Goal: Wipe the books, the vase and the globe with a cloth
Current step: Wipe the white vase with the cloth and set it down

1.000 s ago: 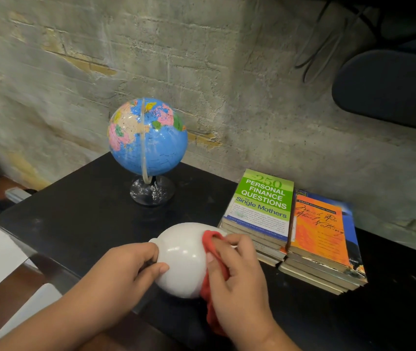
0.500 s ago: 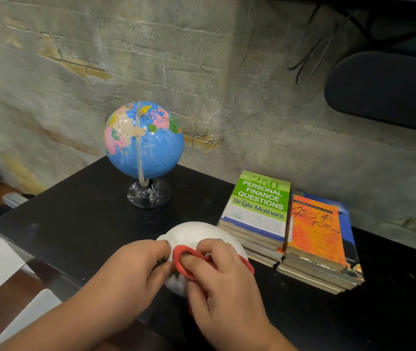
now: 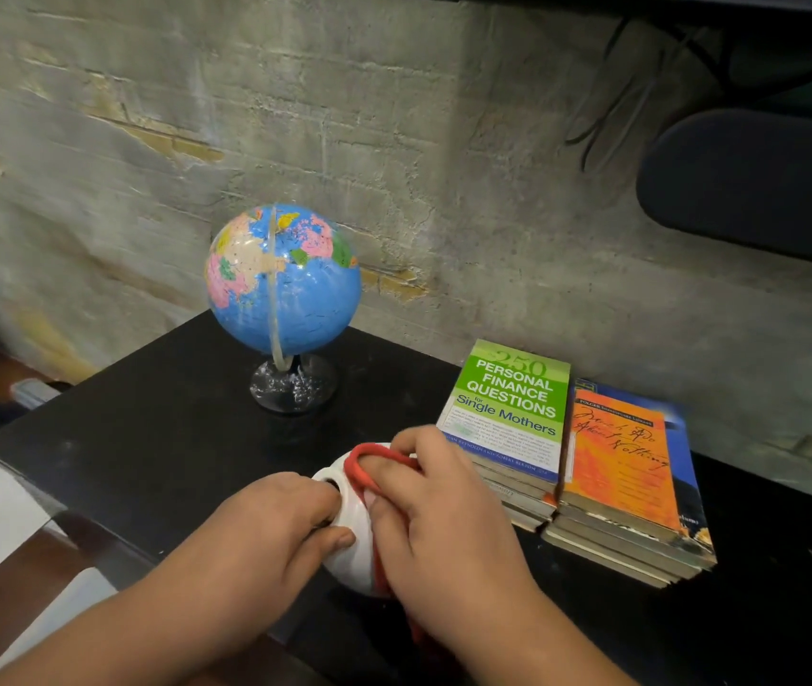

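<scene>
Head view: left hand (image 3: 265, 527) gripped the tipped white vase (image 3: 350, 554) by its neck, close to the black table (image 3: 146, 438) edge. Right hand (image 3: 443, 517) pinched the red cloth (image 3: 369, 460) against it. Glossy vase might slip and fall floorward.

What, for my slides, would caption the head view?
Left hand holds white vase; right hand presses red cloth on it, near globe and books.

Black table (image 3: 146, 438) has a globe (image 3: 282, 279) standing beyond the left hand (image 3: 265, 532), plus two book stacks (image 3: 507, 413) just right of the right hand (image 3: 443, 517).
</scene>
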{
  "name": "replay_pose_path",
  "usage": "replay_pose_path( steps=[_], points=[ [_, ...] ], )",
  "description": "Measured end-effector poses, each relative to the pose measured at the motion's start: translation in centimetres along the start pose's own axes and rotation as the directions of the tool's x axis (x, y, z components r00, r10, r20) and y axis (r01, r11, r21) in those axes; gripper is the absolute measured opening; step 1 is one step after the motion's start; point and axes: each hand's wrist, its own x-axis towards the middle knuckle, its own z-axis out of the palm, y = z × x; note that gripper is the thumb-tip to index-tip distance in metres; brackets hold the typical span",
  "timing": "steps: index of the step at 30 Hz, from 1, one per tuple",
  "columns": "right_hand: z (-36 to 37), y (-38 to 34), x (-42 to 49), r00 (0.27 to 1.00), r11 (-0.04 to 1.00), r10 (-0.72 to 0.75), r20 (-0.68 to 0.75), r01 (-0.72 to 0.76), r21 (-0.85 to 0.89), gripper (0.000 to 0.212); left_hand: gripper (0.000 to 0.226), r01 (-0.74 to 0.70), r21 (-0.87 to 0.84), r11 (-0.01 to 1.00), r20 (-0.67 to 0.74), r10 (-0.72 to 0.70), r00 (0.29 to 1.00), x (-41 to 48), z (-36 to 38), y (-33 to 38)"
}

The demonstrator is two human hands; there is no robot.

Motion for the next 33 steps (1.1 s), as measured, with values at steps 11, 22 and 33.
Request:
replay_pose_path(
  steps=[11, 22, 33],
  points=[
    [-1.4, 0.4, 2.3, 0.986, 0.999, -0.005, 0.166, 0.013, -0.048, 0.029, 0.032, -0.078, 0.043, 0.996, 0.016, 0.077, 0.997, 0.4, -0.1, -0.2],
    [1.1, 3.9, -0.1, 0.971, 0.944, 0.23, -0.068, -0.206, 0.258, 0.03, 0.029, -0.04, -0.078, 0.996, 0.004, 0.04, 0.999, -0.9, 0.2, -1.5],
    [3.4, 3.9, -2.8, 0.955, 0.934, 0.238, -0.175, -0.175, 0.311, 0.028, 0.033, 0.1, -0.165, 0.981, 0.021, -0.097, 0.995, -1.8, 0.6, -2.0]
  ],
)
